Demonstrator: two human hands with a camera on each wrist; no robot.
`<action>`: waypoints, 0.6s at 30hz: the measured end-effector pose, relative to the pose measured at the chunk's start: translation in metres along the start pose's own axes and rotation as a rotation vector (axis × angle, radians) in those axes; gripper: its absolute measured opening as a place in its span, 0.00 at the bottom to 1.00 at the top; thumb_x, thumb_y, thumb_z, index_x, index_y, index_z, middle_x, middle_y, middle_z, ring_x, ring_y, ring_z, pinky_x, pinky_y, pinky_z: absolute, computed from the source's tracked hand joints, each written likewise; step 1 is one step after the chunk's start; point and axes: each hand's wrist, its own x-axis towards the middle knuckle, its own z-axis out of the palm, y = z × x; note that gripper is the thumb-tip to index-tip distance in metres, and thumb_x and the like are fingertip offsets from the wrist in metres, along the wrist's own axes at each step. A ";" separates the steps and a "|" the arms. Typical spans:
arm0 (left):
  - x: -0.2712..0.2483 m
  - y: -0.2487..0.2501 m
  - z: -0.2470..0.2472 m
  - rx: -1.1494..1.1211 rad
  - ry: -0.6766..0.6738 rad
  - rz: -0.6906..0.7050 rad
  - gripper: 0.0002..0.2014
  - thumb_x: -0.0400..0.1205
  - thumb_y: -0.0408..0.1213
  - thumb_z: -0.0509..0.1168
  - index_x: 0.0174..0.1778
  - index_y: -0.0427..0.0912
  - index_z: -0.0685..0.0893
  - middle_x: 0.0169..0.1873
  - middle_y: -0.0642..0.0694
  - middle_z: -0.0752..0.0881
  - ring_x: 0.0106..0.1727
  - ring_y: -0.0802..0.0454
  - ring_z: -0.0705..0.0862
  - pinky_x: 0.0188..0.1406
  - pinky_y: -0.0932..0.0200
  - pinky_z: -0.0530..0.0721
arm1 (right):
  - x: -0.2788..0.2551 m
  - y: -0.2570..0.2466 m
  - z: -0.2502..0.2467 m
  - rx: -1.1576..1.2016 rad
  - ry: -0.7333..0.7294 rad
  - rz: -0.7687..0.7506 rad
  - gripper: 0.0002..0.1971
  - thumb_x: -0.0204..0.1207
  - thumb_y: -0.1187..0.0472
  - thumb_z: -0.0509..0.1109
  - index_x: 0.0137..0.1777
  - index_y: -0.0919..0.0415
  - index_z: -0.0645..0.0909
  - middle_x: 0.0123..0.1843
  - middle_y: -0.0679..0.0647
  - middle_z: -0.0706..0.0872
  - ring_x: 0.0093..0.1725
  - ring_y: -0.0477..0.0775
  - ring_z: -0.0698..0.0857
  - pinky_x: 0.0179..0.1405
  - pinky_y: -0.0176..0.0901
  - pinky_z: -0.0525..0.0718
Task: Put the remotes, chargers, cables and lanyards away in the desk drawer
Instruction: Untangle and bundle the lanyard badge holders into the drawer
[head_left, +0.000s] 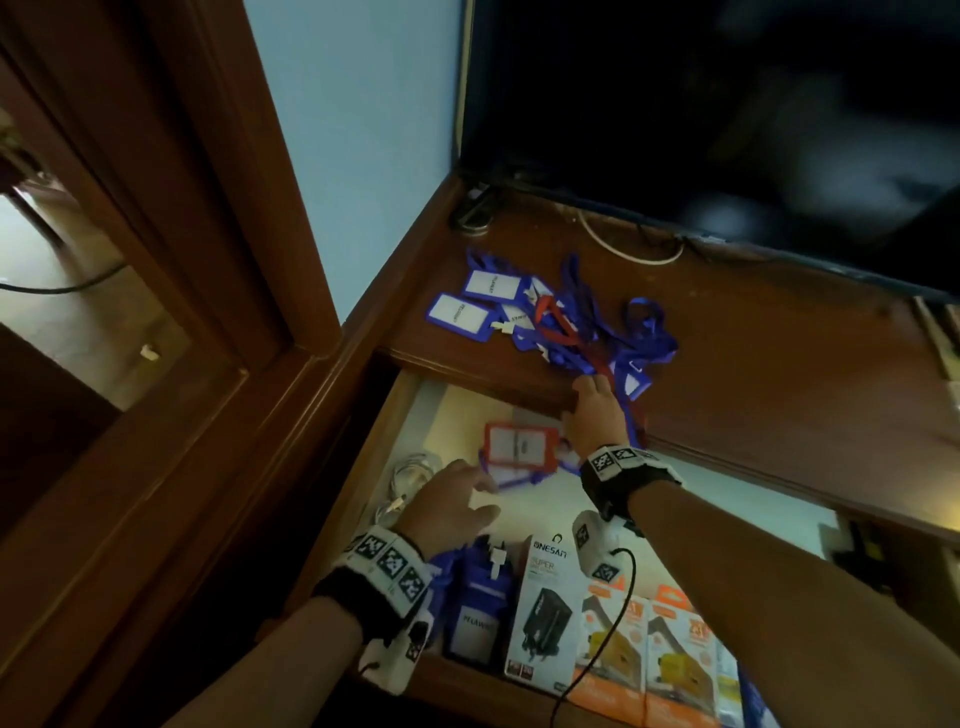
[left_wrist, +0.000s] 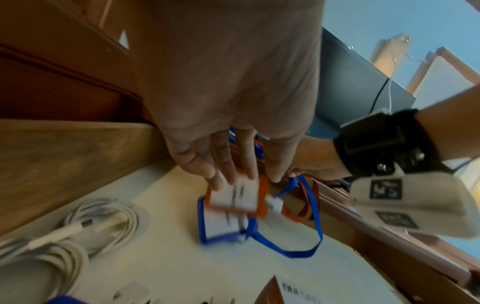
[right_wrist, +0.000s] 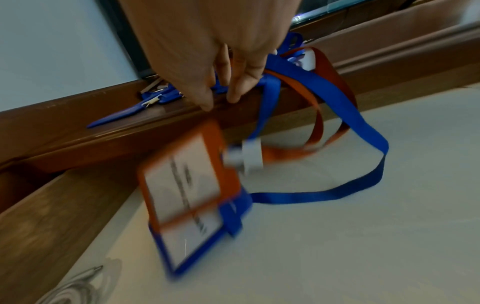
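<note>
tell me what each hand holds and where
Left hand: nothing. Right hand: on the lanyard straps at the desk edge; whether it grips them cannot be told.

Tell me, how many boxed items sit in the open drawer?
3, side by side at the drawer's near edge: a white box, a first orange box beside it, a second orange box further right. Others may be hidden.

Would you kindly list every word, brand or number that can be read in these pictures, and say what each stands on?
"ONESAM" and "SUPER": on the white charger box at the drawer's front.
"HUAWEI", faint: on the blue badge holder beside that box.
Orange boxes: large figures, too blurred to read.
Badges on the desk: print too small to read.
Orange and blue badges in the drawer: print smeared by motion.
Wrist bands: square coded markers, no words.
</note>
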 end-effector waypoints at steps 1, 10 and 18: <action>-0.001 0.001 -0.003 -0.005 0.020 -0.011 0.12 0.80 0.44 0.69 0.59 0.51 0.81 0.56 0.54 0.76 0.59 0.57 0.77 0.58 0.63 0.75 | 0.002 0.001 -0.002 -0.012 -0.013 -0.012 0.20 0.72 0.73 0.66 0.65 0.68 0.74 0.68 0.66 0.71 0.61 0.70 0.78 0.54 0.55 0.77; -0.012 -0.009 -0.020 -0.056 0.091 -0.046 0.07 0.79 0.44 0.68 0.51 0.58 0.80 0.51 0.60 0.81 0.51 0.65 0.80 0.53 0.63 0.81 | -0.042 -0.004 0.037 -0.105 -0.159 -0.331 0.14 0.72 0.67 0.68 0.58 0.65 0.79 0.59 0.59 0.78 0.60 0.62 0.78 0.56 0.50 0.80; -0.024 -0.035 -0.028 -0.086 0.023 -0.117 0.08 0.79 0.45 0.69 0.53 0.56 0.83 0.49 0.59 0.84 0.50 0.66 0.81 0.53 0.63 0.81 | -0.037 0.018 0.082 -0.323 -0.420 -0.124 0.39 0.71 0.55 0.73 0.79 0.55 0.57 0.79 0.56 0.62 0.76 0.64 0.66 0.71 0.65 0.71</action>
